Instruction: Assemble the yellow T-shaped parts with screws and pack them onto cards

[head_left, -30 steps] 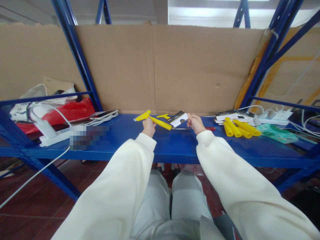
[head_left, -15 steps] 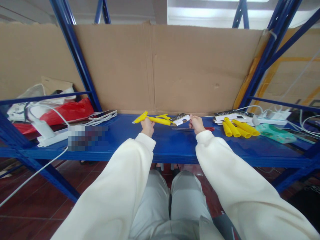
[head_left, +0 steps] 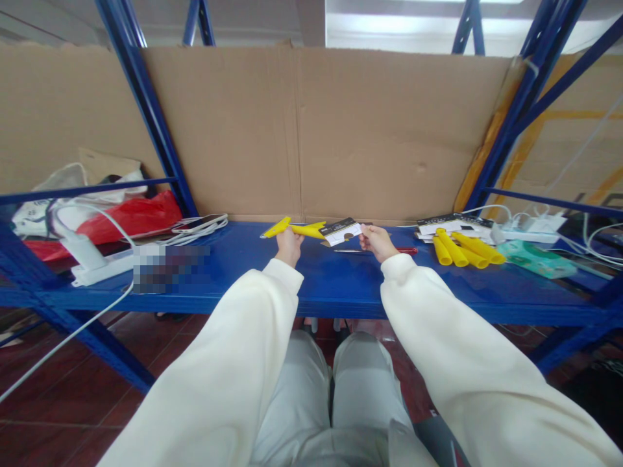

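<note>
My left hand [head_left: 289,246] is closed around a yellow scraper [head_left: 309,230] with a wide angled head and a thick handle pointing right. My right hand [head_left: 378,241] pinches the right end of a black-and-white printed card [head_left: 341,231] with a dark round spot or hole. The card's left end meets the tip of the scraper's handle. Whether it goes around the handle or only touches it, I cannot tell. Below the card, partly behind my right hand, a red-handled screwdriver [head_left: 407,250] lies on the blue shelf [head_left: 331,279].
Right of my hands lie several yellow tube handles [head_left: 464,251], a stack of printed cards [head_left: 455,226] and a green packet [head_left: 538,258]. At left are a white power strip [head_left: 104,264], a phone with cable [head_left: 200,222] and a red bag [head_left: 136,217]. Cardboard [head_left: 360,136] stands behind.
My right hand has shifted slightly left, bringing the card farther left over the scraper's handle end. The scraper has turned a little; my left hand stays closed on it.
</note>
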### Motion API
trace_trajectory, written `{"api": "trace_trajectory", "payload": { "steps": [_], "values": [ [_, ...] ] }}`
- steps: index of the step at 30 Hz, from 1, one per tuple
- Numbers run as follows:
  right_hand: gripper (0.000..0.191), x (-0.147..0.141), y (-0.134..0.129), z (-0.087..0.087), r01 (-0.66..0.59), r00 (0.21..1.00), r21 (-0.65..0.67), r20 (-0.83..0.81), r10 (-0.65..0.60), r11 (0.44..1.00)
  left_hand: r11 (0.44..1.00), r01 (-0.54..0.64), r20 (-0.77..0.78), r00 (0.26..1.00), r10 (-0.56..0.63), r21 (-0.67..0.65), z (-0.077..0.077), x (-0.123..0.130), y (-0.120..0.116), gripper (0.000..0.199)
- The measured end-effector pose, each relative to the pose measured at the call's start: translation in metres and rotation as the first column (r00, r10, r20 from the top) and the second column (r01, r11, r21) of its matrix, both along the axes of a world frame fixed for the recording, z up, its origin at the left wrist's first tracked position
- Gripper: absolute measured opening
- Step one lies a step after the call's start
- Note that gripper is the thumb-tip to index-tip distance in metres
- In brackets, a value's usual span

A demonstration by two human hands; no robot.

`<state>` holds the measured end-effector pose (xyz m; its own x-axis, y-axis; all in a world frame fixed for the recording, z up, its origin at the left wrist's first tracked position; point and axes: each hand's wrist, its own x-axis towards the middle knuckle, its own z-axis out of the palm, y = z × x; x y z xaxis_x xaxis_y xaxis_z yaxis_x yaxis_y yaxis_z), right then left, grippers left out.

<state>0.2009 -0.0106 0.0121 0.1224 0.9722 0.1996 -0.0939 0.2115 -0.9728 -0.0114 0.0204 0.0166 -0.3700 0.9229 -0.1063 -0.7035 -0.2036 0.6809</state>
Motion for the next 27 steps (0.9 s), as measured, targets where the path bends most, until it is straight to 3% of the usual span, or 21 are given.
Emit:
{"api": "trace_trajectory", "payload": {
  "steps": [5,11,27],
  "values": [
    [0.026,-0.003,-0.006,0.001,-0.065,0.995,-0.038,0.077,0.067,0.997,0.992,0.121,-0.003,0.993,-0.121,0.020,0.001,0.003,-0.001,0.026],
    [0.027,-0.005,-0.009,0.002,-0.125,0.987,-0.045,0.094,0.129,0.991,0.965,0.258,-0.055,0.965,-0.255,0.047,0.002,0.007,-0.007,0.024],
    [0.029,-0.011,-0.015,0.007,-0.217,0.975,-0.091,0.025,0.221,0.972,0.965,0.252,-0.148,0.960,-0.240,0.070,-0.003,0.006,-0.002,0.024]
  ]
}}
